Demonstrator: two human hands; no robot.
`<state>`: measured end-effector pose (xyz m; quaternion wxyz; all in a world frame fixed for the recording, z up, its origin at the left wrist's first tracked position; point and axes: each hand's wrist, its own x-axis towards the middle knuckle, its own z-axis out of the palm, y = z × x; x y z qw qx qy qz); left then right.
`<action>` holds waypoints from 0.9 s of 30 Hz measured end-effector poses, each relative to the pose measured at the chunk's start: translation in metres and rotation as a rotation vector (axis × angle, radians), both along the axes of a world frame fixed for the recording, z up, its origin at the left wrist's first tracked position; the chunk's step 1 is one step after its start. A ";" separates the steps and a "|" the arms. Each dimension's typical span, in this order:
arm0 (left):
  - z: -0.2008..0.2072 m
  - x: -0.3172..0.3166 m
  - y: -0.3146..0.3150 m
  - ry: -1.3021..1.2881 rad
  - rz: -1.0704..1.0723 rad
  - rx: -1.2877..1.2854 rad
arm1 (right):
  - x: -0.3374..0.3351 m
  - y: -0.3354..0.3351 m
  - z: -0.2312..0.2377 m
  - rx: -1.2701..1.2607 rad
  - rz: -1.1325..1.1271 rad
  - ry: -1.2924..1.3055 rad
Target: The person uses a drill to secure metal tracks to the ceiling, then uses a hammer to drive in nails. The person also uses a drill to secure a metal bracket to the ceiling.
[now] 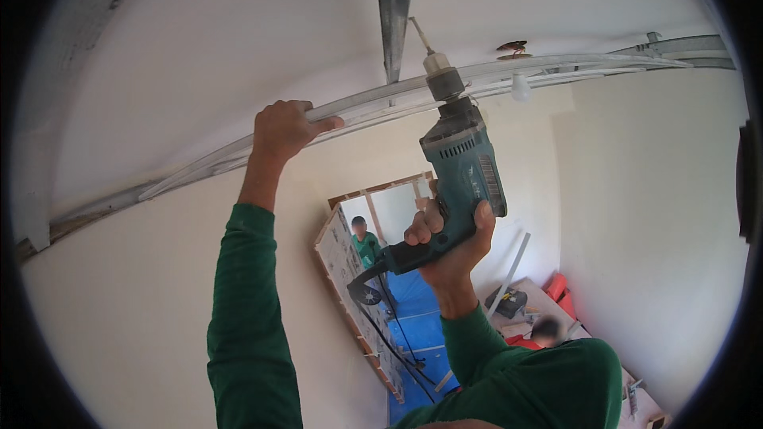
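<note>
My right hand (459,253) grips the handle of a teal corded power drill (465,160), held upright overhead. A slim bit (421,35) sticks up from its chuck (442,79), close to the white ceiling; I cannot tell whether it touches. To the left, my left hand (283,129) is wrapped round a long, thin metal ceiling channel (362,100), thumb along its underside. Another metal channel (393,12) crosses from the top, its far end near the held one. The drill's black cord (373,323) hangs down toward the floor.
A bare bulb (520,87) hangs right of the drill, near a ceiling hole with wires (514,49). Below is a framed doorway (324,248) with a person (365,245) beyond it. Another person (524,342) is low at right, near a tool bag (509,303). Blue sheeting (419,302) covers the floor.
</note>
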<state>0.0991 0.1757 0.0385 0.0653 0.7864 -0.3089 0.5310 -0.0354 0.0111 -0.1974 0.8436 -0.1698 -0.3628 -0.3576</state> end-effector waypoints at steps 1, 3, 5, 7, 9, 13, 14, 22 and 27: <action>0.000 0.000 0.000 0.016 0.001 0.001 | 0.000 0.002 0.000 -0.016 -0.011 -0.014; 0.000 0.002 0.001 -0.038 0.008 0.019 | 0.002 0.004 0.001 -0.025 -0.029 -0.029; 0.000 0.004 0.001 -0.077 0.000 0.023 | 0.003 0.004 0.001 -0.012 -0.034 -0.017; 0.001 0.005 0.001 -0.072 0.016 0.034 | 0.004 0.005 0.000 -0.008 -0.008 -0.019; 0.001 0.005 0.001 -0.067 -0.018 0.030 | 0.006 0.005 0.001 -0.003 0.006 -0.034; 0.000 0.005 0.001 -0.036 -0.015 0.018 | 0.008 0.009 0.001 -0.002 -0.025 -0.040; -0.001 0.005 0.001 -0.060 -0.012 0.010 | 0.008 0.010 0.002 -0.010 -0.057 -0.029; -0.004 0.006 -0.001 -0.095 -0.007 0.008 | 0.011 0.016 0.004 0.005 -0.036 -0.063; -0.004 0.007 0.000 -0.083 -0.002 0.011 | 0.012 0.017 0.006 0.024 -0.024 -0.057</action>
